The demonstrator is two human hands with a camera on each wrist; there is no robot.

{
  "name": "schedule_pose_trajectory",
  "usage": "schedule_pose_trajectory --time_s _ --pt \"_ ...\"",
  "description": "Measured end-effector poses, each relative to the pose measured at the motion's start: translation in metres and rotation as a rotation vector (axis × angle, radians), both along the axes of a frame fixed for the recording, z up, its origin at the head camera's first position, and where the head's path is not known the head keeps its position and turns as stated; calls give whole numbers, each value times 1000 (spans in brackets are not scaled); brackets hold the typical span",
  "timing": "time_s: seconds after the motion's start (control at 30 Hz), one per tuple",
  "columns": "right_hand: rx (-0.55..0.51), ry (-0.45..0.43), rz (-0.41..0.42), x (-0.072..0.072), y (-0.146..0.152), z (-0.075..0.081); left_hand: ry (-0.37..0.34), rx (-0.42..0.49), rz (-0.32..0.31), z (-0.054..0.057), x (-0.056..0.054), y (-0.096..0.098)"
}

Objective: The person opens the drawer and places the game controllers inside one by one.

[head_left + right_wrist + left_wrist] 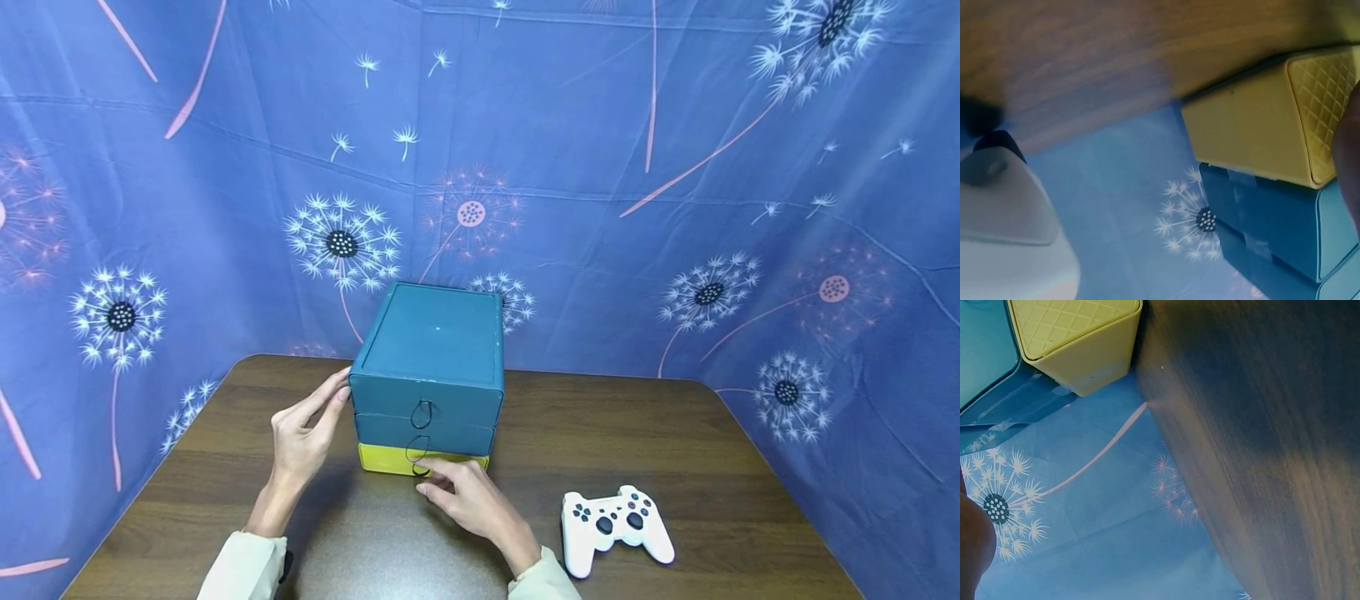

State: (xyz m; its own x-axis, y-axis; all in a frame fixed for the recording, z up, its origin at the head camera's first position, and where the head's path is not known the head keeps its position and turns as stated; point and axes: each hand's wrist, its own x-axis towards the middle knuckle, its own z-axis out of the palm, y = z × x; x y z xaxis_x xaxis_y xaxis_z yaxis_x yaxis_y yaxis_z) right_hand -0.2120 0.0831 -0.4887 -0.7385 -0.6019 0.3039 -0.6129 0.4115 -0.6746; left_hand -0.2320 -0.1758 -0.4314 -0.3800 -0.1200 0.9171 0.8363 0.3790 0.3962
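Observation:
A stack of small drawer boxes stands on the wooden table in the head view: blue ones on top, a yellow drawer at the bottom. Each front carries a thin dark loop pull. My left hand rests its nearly straight fingertips against the left side of the upper blue box. At the yellow drawer's front is my right hand, its index finger and thumb apart beside the lowest loop. The right wrist view shows the yellow drawer's quilted front, with part of a finger at the edge.
A white game controller lies on the table to the right of my right hand. Behind the table hangs a blue cloth printed with dandelions.

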Motion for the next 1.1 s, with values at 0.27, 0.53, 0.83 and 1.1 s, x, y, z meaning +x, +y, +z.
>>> schedule_pose_trajectory --time_s 0.27,0.53,0.83,1.1 --pt "8 37 -9 -7 -6 -5 7 -3 1 4 2 2" --pt "-8 19 -36 -7 -8 -9 12 -6 3 4 1 3" --pt "-23 4 4 -3 -6 -11 2 -8 6 1 0 2" --pt "-14 52 42 13 -7 -13 4 -5 9 -2 -2 0"
